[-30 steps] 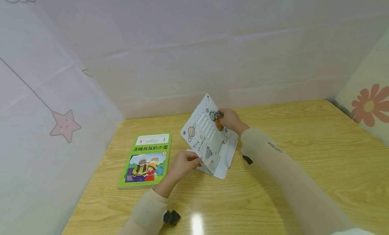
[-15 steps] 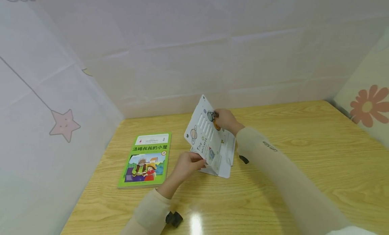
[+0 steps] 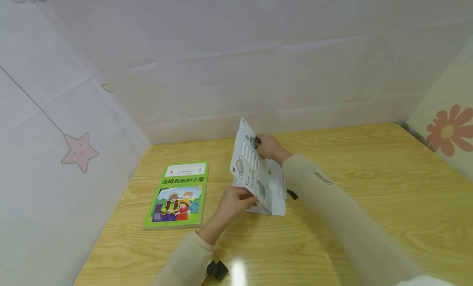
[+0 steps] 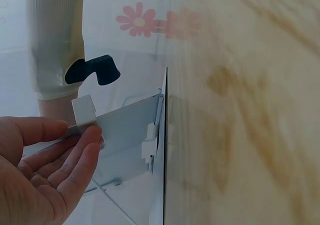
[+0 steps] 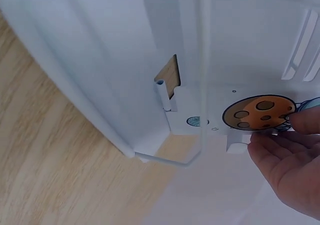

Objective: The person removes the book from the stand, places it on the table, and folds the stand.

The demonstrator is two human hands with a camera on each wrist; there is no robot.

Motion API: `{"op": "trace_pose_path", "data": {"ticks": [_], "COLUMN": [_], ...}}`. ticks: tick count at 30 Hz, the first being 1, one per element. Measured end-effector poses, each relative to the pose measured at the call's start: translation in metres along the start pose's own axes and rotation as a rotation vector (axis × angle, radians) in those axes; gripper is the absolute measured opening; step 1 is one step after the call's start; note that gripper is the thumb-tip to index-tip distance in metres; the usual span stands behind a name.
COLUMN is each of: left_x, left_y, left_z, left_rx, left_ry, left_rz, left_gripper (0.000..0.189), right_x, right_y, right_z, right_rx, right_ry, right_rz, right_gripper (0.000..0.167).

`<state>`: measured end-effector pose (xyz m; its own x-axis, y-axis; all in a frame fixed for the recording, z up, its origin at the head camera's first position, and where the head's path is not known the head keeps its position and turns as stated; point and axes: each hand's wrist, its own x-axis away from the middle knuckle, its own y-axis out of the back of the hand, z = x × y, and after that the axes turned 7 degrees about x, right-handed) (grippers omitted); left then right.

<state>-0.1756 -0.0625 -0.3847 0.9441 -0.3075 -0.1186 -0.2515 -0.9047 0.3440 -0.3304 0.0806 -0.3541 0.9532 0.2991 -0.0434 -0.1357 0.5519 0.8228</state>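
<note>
A white folding book stand (image 3: 246,164), printed "Tiny universe" with planets and a rocket, stands on the table with its slotted panel tilted up from its base (image 3: 278,195). My left hand (image 3: 235,203) pinches the panel's near edge between thumb and fingers; the left wrist view shows those fingers (image 4: 82,157) beside a small white tab. At the panel's far edge, my right hand (image 3: 270,146) grips it by the printed orange planet (image 5: 260,112). A thin white wire bracket (image 5: 204,85) crosses the right wrist view in front of the panel and base.
Left of the stand, a green picture book (image 3: 179,195) lies flat on the wooden table (image 3: 369,175). Black clips (image 3: 217,270) show at the sleeves. A pale wall sheet (image 3: 236,64) rises behind the table's back edge.
Both hands have turned the book stand, so its panel now appears narrower and faces more to the left. The left hand shifted slightly right, the right hand slightly left. The green book stays put.
</note>
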Motion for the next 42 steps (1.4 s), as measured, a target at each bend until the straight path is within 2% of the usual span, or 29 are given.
{"op": "trace_pose_path", "data": {"ticks": [4,9,21,25,31,42], "left_x": [-0.001,-0.001,-0.003,-0.003,-0.005,-0.007], "left_y": [-0.004,-0.009,-0.019,-0.023,-0.03,-0.036], "left_z": [0.001,-0.001,-0.005,-0.008,-0.009,-0.011], "left_rx": [-0.004,0.001,-0.052,-0.039,-0.058,-0.123], "left_ry": [-0.018,-0.055,-0.102,-0.105,-0.109,-0.135], "left_rz": [-0.021,-0.041,-0.036,-0.056,-0.093,-0.089], "left_gripper": [0.016,0.016,0.014,0.014,0.013,0.015], "right_x": [0.001,0.002,0.002,-0.001,-0.002,0.0], "right_y": [0.001,0.002,0.0,-0.001,-0.002,-0.003], "right_z": [0.006,0.011,0.011,0.012,0.013,0.012], "right_rx": [0.003,0.001,-0.023,-0.01,-0.029,-0.008], "right_ry": [0.003,0.048,0.135,0.178,0.182,0.255], "right_rz": [0.008,0.024,0.06,0.063,0.084,0.086], "right_gripper": [0.033,0.035,0.042,0.041,0.043,0.04]}}
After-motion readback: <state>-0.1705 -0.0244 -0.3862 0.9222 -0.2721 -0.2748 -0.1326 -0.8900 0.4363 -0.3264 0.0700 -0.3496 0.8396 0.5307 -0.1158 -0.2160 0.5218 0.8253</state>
